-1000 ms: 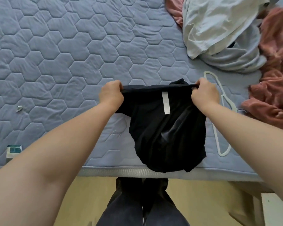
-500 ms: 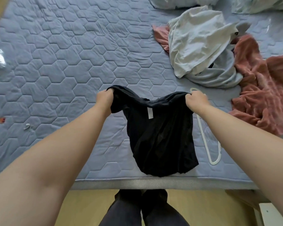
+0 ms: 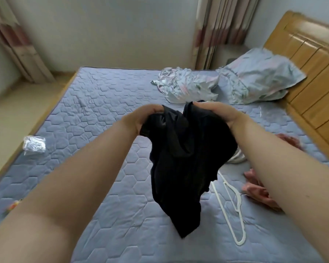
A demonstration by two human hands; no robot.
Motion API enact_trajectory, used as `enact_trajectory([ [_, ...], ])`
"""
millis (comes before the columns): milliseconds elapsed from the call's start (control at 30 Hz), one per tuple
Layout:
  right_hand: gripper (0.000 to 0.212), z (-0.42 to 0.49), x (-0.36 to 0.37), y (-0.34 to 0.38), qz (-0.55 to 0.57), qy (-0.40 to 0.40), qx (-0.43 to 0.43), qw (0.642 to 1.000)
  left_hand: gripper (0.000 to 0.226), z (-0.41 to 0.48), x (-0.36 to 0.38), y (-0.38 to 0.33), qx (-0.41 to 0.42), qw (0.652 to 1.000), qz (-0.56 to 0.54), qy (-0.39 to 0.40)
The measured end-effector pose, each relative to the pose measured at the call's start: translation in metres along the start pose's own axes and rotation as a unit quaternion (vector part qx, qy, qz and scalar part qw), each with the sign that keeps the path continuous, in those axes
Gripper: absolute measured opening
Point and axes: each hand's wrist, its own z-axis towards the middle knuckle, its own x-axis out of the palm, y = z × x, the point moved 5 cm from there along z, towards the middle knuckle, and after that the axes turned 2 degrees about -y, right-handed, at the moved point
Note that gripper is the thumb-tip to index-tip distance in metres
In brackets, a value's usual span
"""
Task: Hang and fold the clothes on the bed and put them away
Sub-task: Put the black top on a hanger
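1. Head view: we see the left hand [image 3: 141, 118] and the right hand [image 3: 222, 114] each clenched on a bunched top edge of the crumpled black fabric garment [image 3: 182, 158]. It hangs between them above the blue-grey quilted mattress [image 3: 103, 111]. We judge it is raised to shake it out and find its shape.
2. The white plastic hanger [image 3: 234, 211] lies on the mattress near the garment's hem, probably kept within reach for hanging. A crumpled pink garment [image 3: 258, 188] waits beside it.
3. We can read no label, brand or writing.
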Motion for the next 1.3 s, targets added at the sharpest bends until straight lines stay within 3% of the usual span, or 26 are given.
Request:
enact_trajectory([
  [67, 0.023, -0.007, 0.004, 0.02, -0.057, -0.013, 0.023, 0.998, 0.042, -0.009, 0.002, -0.022, 0.003, 1.0, 0.016, -0.021],
  [133, 0.024, 0.006, -0.011, 0.036, -0.164, -0.141, 0.026, 0.976, 0.023, -0.012, -0.007, -0.037, -0.012, 0.996, 0.002, -0.088],
  [233, 0.036, 0.019, -0.045, 0.064, -0.282, -0.43, -0.066, 0.855, 0.031, -0.005, -0.038, -0.055, 0.038, 0.961, -0.011, -0.272],
  [267, 0.037, 0.018, -0.05, 0.069, -0.268, -0.485, -0.102, 0.826, 0.037, -0.005, -0.047, -0.057, 0.05, 0.948, -0.017, -0.315],
  [333, 0.035, 0.016, -0.057, 0.07, -0.211, -0.533, -0.131, 0.809, 0.042, -0.006, -0.059, -0.056, 0.06, 0.926, -0.062, -0.368],
  [400, 0.029, 0.02, -0.059, 0.071, -0.18, -0.54, -0.134, 0.811, 0.044, -0.006, -0.067, -0.055, 0.065, 0.912, -0.089, -0.396],
  [533, 0.034, 0.032, -0.042, 0.083, -0.172, -0.513, -0.14, 0.83, 0.044, -0.01, -0.062, -0.067, 0.082, 0.912, -0.148, -0.373],
  [633, 0.038, 0.027, -0.019, 0.101, -0.176, -0.49, -0.19, 0.832, 0.038, -0.021, -0.05, -0.087, 0.113, 0.915, -0.184, -0.341],
  [700, 0.029, 0.014, -0.003, 0.117, -0.174, -0.476, -0.234, 0.829, 0.029, -0.04, -0.038, -0.106, 0.138, 0.916, -0.182, -0.329],
  [800, 0.018, -0.01, 0.021, 0.139, -0.177, -0.459, -0.284, 0.823, 0.035, -0.07, -0.019, -0.132, 0.168, 0.914, -0.187, -0.318],
  [967, 0.038, -0.044, 0.053, 0.163, -0.096, -0.407, -0.331, 0.846, 0.022, -0.109, 0.013, -0.159, 0.213, 0.918, -0.226, -0.245],
  [1300, 0.03, -0.077, 0.067, 0.2, -0.172, -0.366, -0.343, 0.848, 0.023, -0.145, 0.01, -0.181, 0.211, 0.928, -0.259, -0.163],
])
